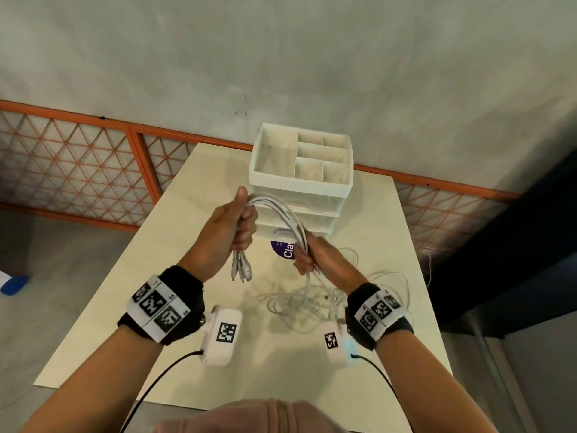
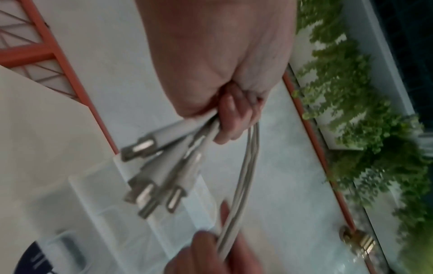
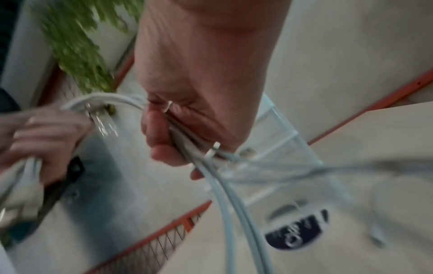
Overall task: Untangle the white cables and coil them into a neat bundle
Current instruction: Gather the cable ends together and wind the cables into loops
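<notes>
Several white cables [image 1: 282, 210] arch between my two hands above the table. My left hand [image 1: 240, 223] grips the bundle near its ends, thumb up, and the metal plugs [image 1: 240, 270] hang out below the fist; the left wrist view shows these plugs [image 2: 152, 178] fanned out under my curled fingers [image 2: 230, 120]. My right hand [image 1: 307, 256] grips the same strands lower and to the right. In the right wrist view the cables [image 3: 225, 194] run down out of that fist. The rest lies as a loose tangle [image 1: 315, 303] on the table.
A white drawer organiser [image 1: 301, 182] with open top compartments stands at the table's far side, just behind the hands. A dark blue round label [image 1: 285, 250] lies in front of it. The cream table [image 1: 125, 307] ends in edges left and right; an orange lattice railing [image 1: 78, 164] runs behind.
</notes>
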